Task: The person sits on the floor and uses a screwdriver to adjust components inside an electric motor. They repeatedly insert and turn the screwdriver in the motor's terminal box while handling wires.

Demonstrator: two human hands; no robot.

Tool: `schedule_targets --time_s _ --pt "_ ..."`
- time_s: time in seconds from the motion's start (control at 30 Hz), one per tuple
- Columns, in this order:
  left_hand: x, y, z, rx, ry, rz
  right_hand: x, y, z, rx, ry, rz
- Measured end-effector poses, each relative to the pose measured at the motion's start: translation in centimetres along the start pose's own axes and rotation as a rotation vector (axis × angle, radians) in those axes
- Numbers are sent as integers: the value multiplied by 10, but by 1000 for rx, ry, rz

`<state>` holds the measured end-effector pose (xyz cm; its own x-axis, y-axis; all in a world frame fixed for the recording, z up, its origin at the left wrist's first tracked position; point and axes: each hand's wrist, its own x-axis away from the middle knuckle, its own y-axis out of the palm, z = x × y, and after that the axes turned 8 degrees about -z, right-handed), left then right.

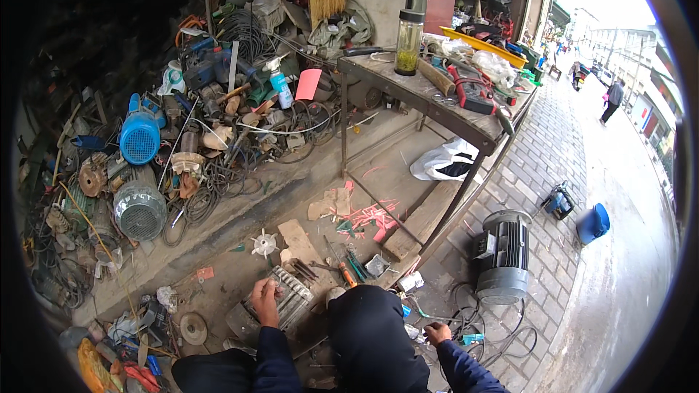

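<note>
Left hand (pixel 265 300) rests flat, fingers spread, on finned motor housing (pixel 280 306) lying on floor before knees. Right hand (pixel 437 332) low among cables (pixel 502 335), grip state unclear. Housing likely heavy, rigid, cast metal; fins give purchase. Best held at both ends.

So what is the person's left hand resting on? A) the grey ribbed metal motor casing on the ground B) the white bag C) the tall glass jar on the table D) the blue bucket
A: the left hand lies on top of the grey ribbed metal motor casing on the ground in front of the person's knees, far from the bucket, jar and bag.
</note>
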<state>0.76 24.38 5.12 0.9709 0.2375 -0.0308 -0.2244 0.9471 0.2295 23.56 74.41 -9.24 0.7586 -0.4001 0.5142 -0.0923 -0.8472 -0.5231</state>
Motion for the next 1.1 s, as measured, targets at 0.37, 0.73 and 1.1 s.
schedule_targets --time_s 0.37,0.73,1.1 --pt "0 1 3 -51 10 5 67 5 -44 204 36 -77" --pt "0 -7 4 -112 -69 50 8 8 -139 26 -280 -39" --pt "-1 -20 -14 -140 41 37 20 -306 -674 270 -1214 675"
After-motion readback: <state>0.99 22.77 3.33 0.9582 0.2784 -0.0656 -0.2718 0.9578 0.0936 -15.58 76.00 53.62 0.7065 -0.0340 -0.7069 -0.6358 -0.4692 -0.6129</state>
